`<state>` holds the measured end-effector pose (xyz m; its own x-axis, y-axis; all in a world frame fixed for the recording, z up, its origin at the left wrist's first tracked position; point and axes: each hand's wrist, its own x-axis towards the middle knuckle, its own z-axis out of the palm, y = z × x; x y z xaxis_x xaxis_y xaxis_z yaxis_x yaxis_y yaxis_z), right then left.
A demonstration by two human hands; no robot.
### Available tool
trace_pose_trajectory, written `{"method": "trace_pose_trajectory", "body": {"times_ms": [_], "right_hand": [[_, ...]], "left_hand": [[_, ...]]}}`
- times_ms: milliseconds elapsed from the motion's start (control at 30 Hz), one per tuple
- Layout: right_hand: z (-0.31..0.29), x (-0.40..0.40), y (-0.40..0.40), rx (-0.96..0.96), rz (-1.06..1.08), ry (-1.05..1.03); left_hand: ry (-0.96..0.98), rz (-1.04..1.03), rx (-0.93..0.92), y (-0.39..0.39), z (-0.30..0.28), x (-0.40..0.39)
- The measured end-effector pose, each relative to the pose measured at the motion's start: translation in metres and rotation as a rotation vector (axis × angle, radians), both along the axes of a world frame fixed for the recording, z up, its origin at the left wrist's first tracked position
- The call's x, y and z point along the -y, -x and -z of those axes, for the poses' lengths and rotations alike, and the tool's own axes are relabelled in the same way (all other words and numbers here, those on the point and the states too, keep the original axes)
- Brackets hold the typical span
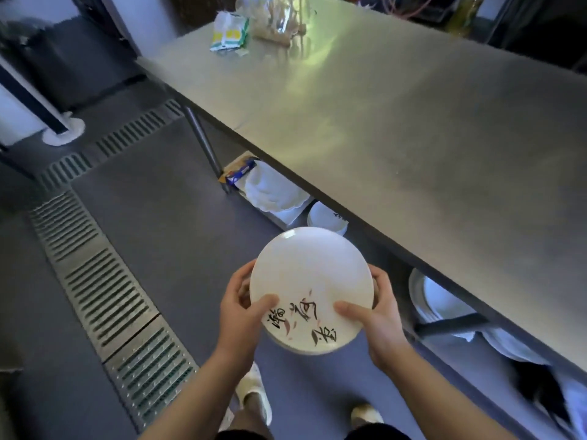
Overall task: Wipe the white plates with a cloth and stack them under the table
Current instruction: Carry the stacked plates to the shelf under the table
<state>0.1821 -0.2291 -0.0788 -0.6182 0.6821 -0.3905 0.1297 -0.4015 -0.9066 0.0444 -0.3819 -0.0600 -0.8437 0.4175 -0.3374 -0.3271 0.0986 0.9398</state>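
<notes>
Both hands, left hand [241, 308] and right hand [378, 315], grip the white plate [309, 281] by opposite rims, fingers curled under, probably ready for stacking under the table [397, 122].

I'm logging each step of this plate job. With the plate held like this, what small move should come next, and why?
Probably lower the white plate forward toward the plate stack under the steel table. Both the left hand and the right hand grip its rim, no cloth is in view, and that stack lies just ahead on the lower shelf.

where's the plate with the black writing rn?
Low centre of the head view: the plate is held by left hand and right hand, beside the steel table.
</notes>
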Motion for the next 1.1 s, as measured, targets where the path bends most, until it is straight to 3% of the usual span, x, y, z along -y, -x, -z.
{"method": "trace_pose_trajectory", "body": {"times_ms": [233,467,733,1100], "right_hand": [[0.014,0.017,0.068,0.03,0.271,0.046],[0.05,-0.007,0.102,0.068,0.318,0.084],[0.131,-0.024,0.156,0.131,0.386,0.079],[0.296,-0.077,0.233,0.122,0.497,0.098]], "left_hand": [[0.051,0.251,0.028,0.102,0.017,-0.023],[0.094,0.303,0.108,0.144,0.059,-0.057],[0.104,0.319,0.169,0.196,0.144,-0.087],[0.081,0.436,0.176,0.275,0.308,-0.157]]}}
